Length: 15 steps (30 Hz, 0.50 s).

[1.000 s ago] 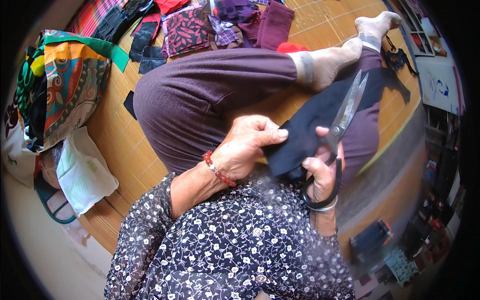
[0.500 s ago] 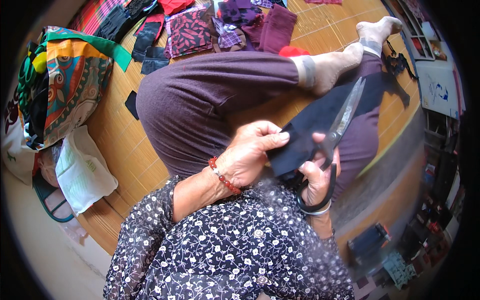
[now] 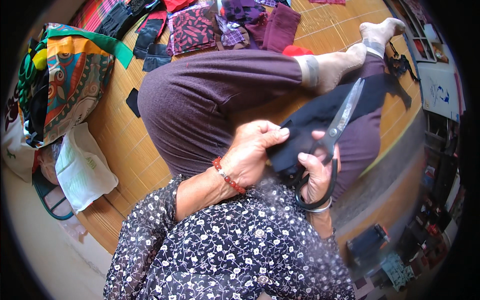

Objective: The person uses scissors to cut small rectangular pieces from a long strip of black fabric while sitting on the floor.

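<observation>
A length of black cloth (image 3: 360,91) lies across my right leg, its near end raised in front of my body. Pinched between thumb and fingers, that near end is in my left hand (image 3: 254,148), which wears a red bead bracelet. My right hand (image 3: 318,174) holds large scissors (image 3: 336,131) with black handles. Their blades look closed together and point up and away over the cloth. Some of the right fingers are hidden behind the cloth and the handles.
Folded fabric pieces (image 3: 192,31) in dark red, purple and black lie beyond my bent left knee on the mat (image 3: 131,165). At the left stand a patterned bag (image 3: 75,75) and a white plastic bag (image 3: 87,170). A small black scrap (image 3: 133,102) rests beside the knee.
Both hands keep their holds on the cloth and scissors. The raised cloth end by my left thumb has shifted and creased slightly; the whole view has moved a little.
</observation>
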Each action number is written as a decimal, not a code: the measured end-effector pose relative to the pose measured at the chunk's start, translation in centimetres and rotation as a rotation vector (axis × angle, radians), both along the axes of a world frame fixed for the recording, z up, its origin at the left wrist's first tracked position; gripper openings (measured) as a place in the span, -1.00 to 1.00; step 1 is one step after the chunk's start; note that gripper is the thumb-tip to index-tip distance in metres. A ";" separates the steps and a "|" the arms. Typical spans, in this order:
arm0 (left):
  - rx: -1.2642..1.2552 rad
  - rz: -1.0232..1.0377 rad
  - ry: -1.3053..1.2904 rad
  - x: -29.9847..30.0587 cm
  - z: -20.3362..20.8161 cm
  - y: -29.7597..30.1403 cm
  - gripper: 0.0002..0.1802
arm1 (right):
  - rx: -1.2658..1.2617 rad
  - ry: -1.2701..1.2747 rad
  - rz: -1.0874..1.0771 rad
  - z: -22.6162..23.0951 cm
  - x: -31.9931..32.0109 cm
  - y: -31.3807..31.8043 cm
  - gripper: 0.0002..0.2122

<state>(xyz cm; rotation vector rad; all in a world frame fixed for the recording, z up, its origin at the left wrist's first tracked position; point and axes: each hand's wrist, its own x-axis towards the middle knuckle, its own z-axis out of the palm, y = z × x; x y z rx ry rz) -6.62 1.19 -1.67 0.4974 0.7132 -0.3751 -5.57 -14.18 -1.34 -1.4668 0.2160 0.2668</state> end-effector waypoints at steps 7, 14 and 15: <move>0.049 0.004 -0.045 -0.1 -0.7 0.4 -0.88 | 0.084 0.072 -0.051 0.0 -0.1 0.5 -0.62; 0.222 -0.044 -0.106 -0.1 -1.3 0.2 -0.86 | 0.129 0.073 -0.004 0.4 0.3 0.9 -0.57; 0.249 -0.053 -0.110 0.0 -1.5 0.2 -0.86 | 0.117 0.062 0.007 0.3 0.2 0.7 -0.57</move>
